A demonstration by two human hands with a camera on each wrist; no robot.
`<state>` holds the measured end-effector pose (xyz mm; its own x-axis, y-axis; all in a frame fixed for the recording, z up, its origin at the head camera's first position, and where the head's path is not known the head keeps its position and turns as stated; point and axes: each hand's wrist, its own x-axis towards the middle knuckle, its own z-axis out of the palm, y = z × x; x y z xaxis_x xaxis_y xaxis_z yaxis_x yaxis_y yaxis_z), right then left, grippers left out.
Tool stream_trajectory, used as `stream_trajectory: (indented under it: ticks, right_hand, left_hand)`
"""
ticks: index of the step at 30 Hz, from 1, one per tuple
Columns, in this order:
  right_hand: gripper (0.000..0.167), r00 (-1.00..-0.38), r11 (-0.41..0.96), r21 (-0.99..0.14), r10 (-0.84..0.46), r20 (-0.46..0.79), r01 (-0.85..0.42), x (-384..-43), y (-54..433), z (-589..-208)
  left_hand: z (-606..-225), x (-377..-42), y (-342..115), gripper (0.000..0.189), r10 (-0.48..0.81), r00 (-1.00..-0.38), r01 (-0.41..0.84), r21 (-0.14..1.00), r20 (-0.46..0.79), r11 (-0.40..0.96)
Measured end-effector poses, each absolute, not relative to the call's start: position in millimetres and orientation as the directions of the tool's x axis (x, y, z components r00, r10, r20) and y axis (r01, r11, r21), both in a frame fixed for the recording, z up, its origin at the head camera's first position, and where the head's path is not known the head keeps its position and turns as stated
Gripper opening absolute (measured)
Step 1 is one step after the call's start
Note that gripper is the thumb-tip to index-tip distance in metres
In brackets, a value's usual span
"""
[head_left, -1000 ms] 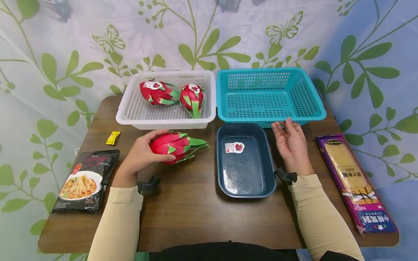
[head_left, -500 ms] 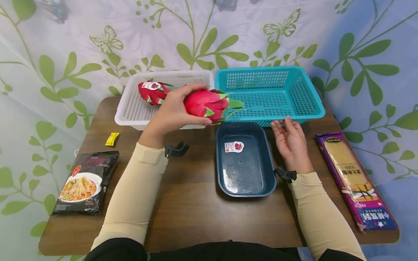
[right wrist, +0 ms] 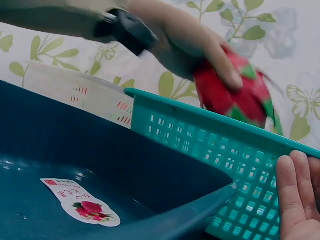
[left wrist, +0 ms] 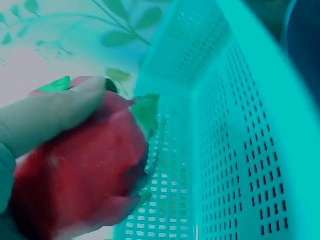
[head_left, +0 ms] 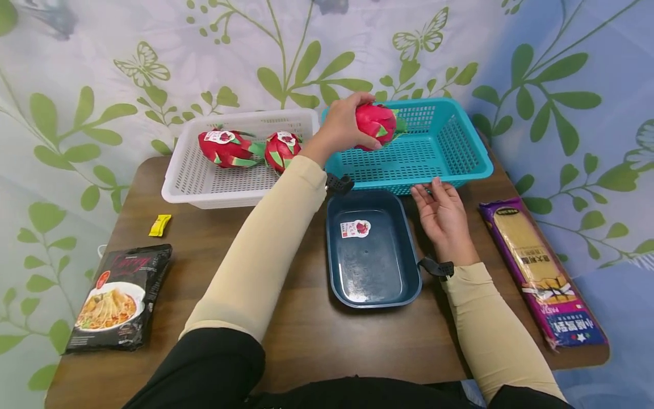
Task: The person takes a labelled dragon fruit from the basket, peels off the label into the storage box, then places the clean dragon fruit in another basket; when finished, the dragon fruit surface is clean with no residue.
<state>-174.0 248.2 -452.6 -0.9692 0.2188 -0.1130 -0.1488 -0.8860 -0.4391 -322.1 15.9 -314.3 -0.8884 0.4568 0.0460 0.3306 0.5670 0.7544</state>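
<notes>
My left hand (head_left: 344, 128) grips a red dragon fruit (head_left: 377, 126) with green-tipped scales, over the left part of the teal basket (head_left: 409, 186). In the left wrist view the thumb lies across the dragon fruit (left wrist: 85, 170), beside the basket's perforated wall (left wrist: 240, 145). My right hand (head_left: 443, 218) is palm up at the basket's front, fingers touching its rim. Straight fingers (right wrist: 295, 190) show against the outer wall in the right wrist view. Two more dragon fruits, one on the left (head_left: 225, 149) and one on the right (head_left: 281, 150), lie in the white basket (head_left: 225, 199).
A dark blue tub (head_left: 373, 272) with a dragon fruit sticker (head_left: 355, 228) inside stands before the teal basket. At left are a black noodle packet (head_left: 120, 298) and a small yellow packet (head_left: 160, 225). A purple pasta pack (head_left: 544, 272) lies at right.
My left hand has lifted the dragon fruit from the table and carried it right, past the white basket, to above the teal one. The right hand stays at the rim. The head view shifted slightly.
</notes>
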Motion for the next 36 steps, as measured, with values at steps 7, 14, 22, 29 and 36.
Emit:
stream_trajectory:
  ticks: [7, 14, 22, 29, 36]
  right_hand:
    - [0.012, -0.969, -0.877, -0.458, 0.219, -0.112, -0.146, -174.2, 249.6, -451.2]
    - [0.012, -0.963, -0.862, -0.479, 0.244, -0.110, -0.164, -174.1, 250.1, -451.5]
    - [0.016, -0.966, -0.863, -0.479, 0.238, -0.105, -0.160, -173.9, 247.1, -450.9]
    - [0.016, -0.966, -0.861, -0.482, 0.237, -0.099, -0.161, -175.0, 245.1, -452.8]
    - [0.017, -0.965, -0.855, -0.491, 0.245, -0.095, -0.168, -174.6, 248.5, -453.4]
  left_hand:
    - [-326.1, -344.9, 30.9, 0.103, 0.338, -0.935, 0.155, 0.734, -0.107, 0.661]
    - [-340.4, -357.7, 31.1, 0.101, 0.311, -0.927, 0.092, 0.680, -0.208, 0.727]
    - [-353.4, -362.9, 42.0, 0.096, 0.306, -0.921, 0.099, 0.614, -0.242, 0.783]
    - [-358.4, -362.3, 43.7, 0.083, 0.315, -0.903, 0.142, 0.489, -0.293, 0.861]
    - [-362.8, -365.2, 53.4, 0.073, 0.256, -0.946, 0.161, 0.397, -0.199, 0.903]
